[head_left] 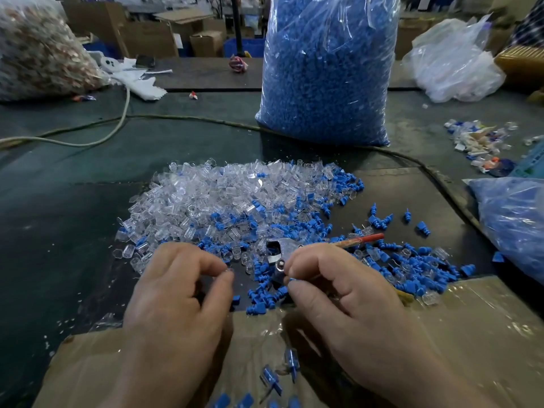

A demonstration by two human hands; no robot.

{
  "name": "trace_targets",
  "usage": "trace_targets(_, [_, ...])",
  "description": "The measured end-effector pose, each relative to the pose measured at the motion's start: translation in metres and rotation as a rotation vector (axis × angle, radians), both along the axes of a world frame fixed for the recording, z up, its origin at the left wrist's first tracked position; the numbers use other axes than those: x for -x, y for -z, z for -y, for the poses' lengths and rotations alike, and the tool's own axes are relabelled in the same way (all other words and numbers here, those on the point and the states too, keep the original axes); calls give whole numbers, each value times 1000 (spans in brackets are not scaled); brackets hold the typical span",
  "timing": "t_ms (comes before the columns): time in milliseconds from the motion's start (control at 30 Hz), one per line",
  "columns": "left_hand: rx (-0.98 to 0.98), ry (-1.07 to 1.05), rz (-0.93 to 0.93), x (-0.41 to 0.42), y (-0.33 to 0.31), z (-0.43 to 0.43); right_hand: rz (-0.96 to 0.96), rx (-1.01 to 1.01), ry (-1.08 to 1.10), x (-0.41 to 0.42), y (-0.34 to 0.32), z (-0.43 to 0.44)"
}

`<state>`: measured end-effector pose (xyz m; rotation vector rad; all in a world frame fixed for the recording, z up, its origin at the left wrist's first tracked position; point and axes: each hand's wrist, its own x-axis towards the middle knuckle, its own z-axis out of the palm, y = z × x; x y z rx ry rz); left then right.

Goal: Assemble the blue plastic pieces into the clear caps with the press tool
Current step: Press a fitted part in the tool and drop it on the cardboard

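A heap of clear caps [206, 198] covers the dark mat in the middle, with loose blue plastic pieces [412, 269] scattered along its right side. A small metal press tool [279, 251] with a red handle [365, 239] lies just beyond my fingertips. My left hand [179, 295] pinches a clear cap [229, 270] between thumb and forefinger. My right hand [332, 290] pinches a blue piece [290, 280] at its fingertips, close to the tool. A few assembled caps with blue inserts [279, 375] lie in the cardboard box between my wrists.
A tall clear bag of blue pieces [326, 69] stands behind the heap. Another bag of blue parts [515, 222] lies at the right edge. A cable [188, 119] crosses the table. The cardboard box [471, 334] sits at the near edge. Scrap parts [482, 142] lie at far right.
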<state>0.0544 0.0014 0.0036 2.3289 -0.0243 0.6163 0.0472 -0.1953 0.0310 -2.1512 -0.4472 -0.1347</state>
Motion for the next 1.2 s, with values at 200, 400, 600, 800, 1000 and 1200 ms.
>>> trace_targets(200, [186, 5, -59, 7, -5, 6, -158, -153, 7, 0, -3, 2])
trace_targets(400, [219, 61, -96, 8, -7, 8, -160, -111, -16, 3, -6, -1])
trace_targets(600, [305, 202, -178, 10, -4, 7, -59, -125, 7, 4, -6, -3])
trace_targets(800, [587, 283, -359, 13, -11, 12, 247, 2, -60, 3, -1, -6])
trace_targets(1000, [713, 374, -459, 14, -17, 18, 295, 118, -91, -1, 4, -4])
trace_targets(1200, [784, 390, -513, 10, -17, 14, 377, 214, -45, 0, 3, -7])
